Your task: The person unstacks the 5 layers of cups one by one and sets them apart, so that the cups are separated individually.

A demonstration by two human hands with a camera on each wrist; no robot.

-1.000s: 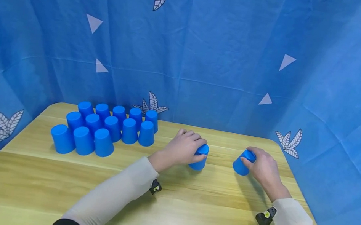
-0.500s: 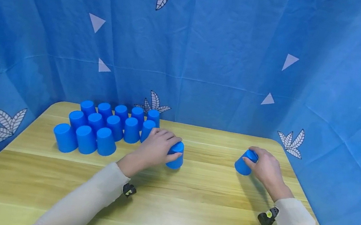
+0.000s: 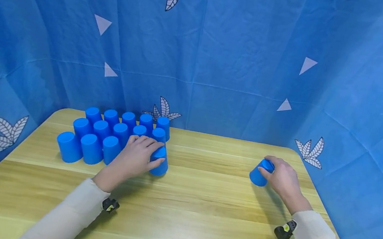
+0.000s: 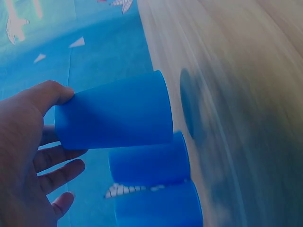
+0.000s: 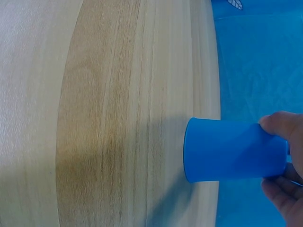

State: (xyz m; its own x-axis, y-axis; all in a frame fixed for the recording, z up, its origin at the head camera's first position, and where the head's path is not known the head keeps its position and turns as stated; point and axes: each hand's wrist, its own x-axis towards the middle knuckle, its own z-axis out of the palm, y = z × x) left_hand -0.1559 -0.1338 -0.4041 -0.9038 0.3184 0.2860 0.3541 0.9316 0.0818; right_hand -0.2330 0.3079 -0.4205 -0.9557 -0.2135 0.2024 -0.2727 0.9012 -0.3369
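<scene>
In the head view, my left hand (image 3: 136,154) grips an upside-down blue cup (image 3: 160,163) by its closed end. Its rim hovers just off the tabletop, with a shadow apart from it in the left wrist view. Two more blue cups (image 4: 149,163) stand behind it there. Far to the right, my right hand (image 3: 282,178) pinches another upside-down blue cup (image 3: 259,177) near its base, thumb on one side and fingers on the other. Whether that rim touches the wood I cannot tell. Part of the grouped cups is hidden behind my left hand.
Upside-down blue cups stand in rows at the table's back left, including a back row (image 3: 129,118) and a front row (image 3: 90,150). The wooden table (image 3: 200,210) is bordered by a blue patterned curtain (image 3: 242,69) behind and on both sides.
My left hand has carried its cup leftward, from mid-table to beside the right end of the grouped cups. My right hand and its cup have hardly moved.
</scene>
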